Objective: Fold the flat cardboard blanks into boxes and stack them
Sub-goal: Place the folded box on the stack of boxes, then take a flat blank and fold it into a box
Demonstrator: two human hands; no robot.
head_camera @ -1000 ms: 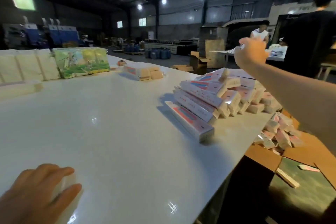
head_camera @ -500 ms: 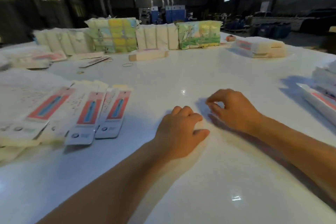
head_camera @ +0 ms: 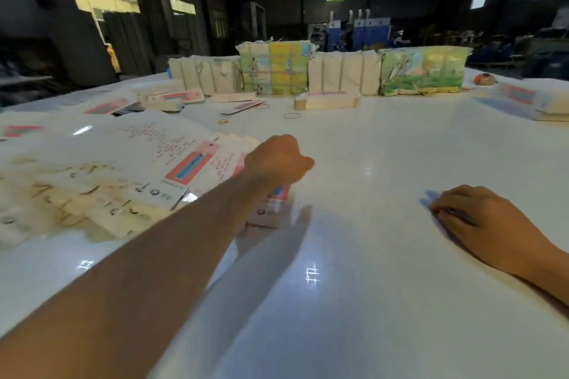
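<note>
At the frame's left, the fanned flat blanks (head_camera: 129,169) look thin, light and bendy; I'd pinch one by its free near edge. My left hand (head_camera: 277,160) reaches over them, fingers curled under, grip hidden. The white table (head_camera: 354,301) offers open room at centre. At lower right, my right hand (head_camera: 480,218) rests there, fingers loosely bent, holding nothing.

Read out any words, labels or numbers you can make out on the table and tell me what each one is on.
None can be read.
Flat blanks: rows of small red print and dark round marks, too blurred to read.
Folded box: pink and blue panel, no legible lettering.
Wrapped bundles: coloured pictures only, any text too small.
Blank under the left hand: print blurred.
</note>
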